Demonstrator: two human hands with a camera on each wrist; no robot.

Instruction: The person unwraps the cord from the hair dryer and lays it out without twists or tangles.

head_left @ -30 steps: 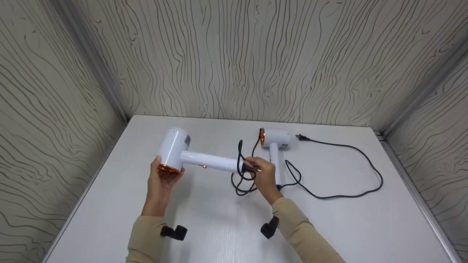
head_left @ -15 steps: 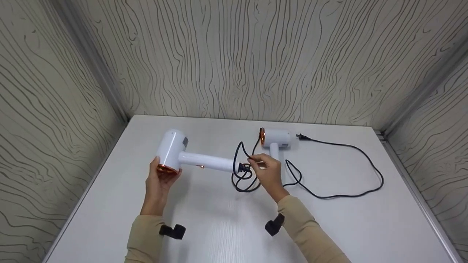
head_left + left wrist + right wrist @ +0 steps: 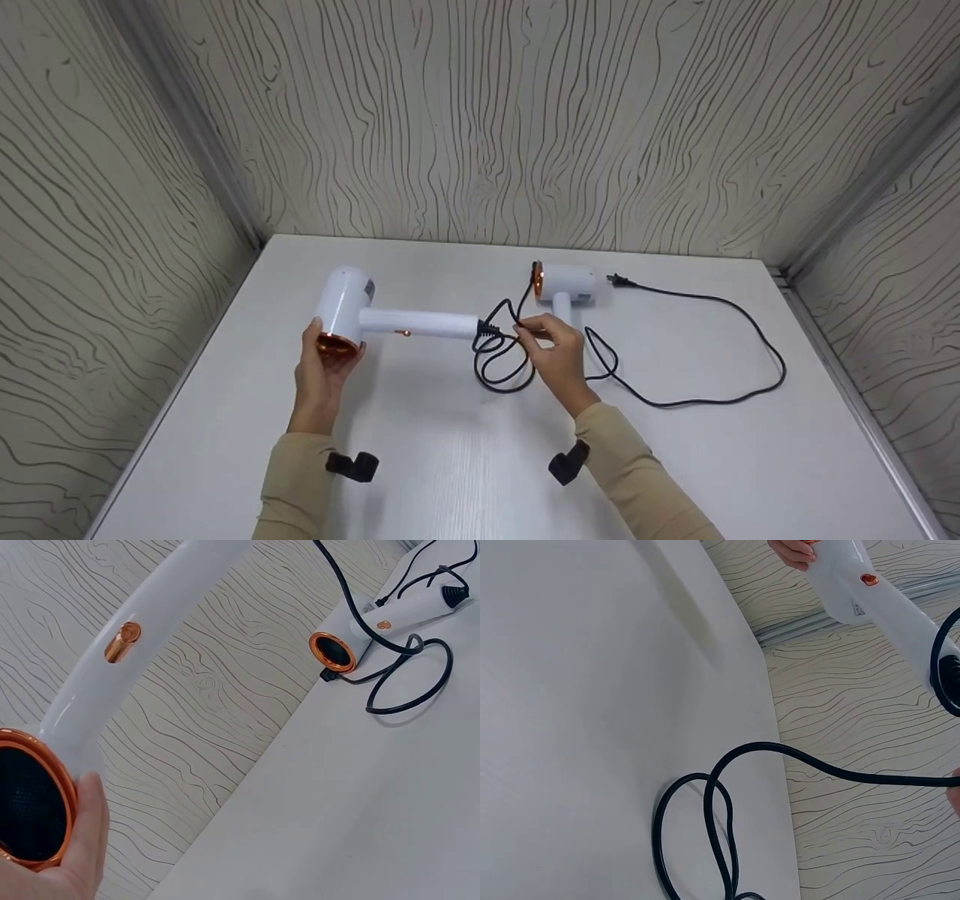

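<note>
A white hair dryer [image 3: 420,323] with a copper-coloured rim and a small copper switch is held over the left half of the table. My left hand [image 3: 322,379] grips its barrel around the copper end, thumb on the near side. In the left wrist view the dark grille of the dryer [image 3: 127,643] faces the camera. Beyond the handle's end, my right hand [image 3: 556,356] pinches the black cord [image 3: 504,390] between thumb and fingertips. That cord hangs in loose loops, and the right wrist view shows the cord [image 3: 810,759] running off to the fingers at the right edge.
A second white hair dryer [image 3: 571,283] lies at the back of the table, its handle partly behind my right hand. Its black cord [image 3: 765,341] curves over the right side, ending in a plug [image 3: 619,281]. Patterned panels [image 3: 480,127] wall the white table [image 3: 450,465].
My right hand has left the handle's end and slid right along the cord, drawing a loop lower. The held dryer has shifted slightly left and its handle is now closer to level.
</note>
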